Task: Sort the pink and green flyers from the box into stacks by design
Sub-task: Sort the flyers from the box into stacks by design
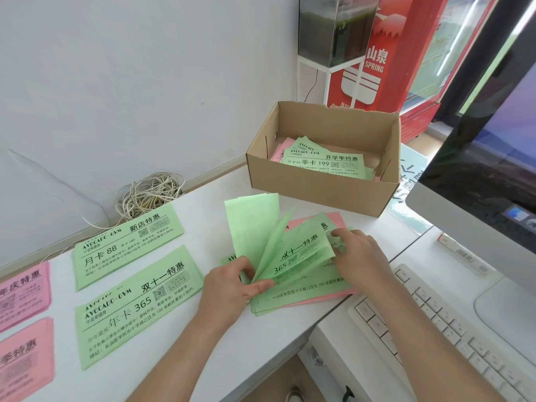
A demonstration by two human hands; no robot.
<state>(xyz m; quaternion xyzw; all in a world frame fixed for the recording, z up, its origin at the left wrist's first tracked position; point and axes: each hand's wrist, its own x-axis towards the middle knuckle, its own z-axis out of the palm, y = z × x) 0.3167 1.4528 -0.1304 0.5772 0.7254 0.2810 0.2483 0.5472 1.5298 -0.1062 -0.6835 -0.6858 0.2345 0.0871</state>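
Your left hand (232, 285) pinches the fanned green flyers (255, 221) near the desk's (203, 204) front edge. Your right hand (359, 256) lies on their right end, pinching or pressing, I cannot tell. Loosen the pinch and sheets may slide over the edge or mix designs.

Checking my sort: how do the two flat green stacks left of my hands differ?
The far green stack reads 月卡 88; the near green stack reads 年卡 365. The far one lies closer to the cable bundle than the near one. Both are green AVOCADO-GYM flyers lying flat.
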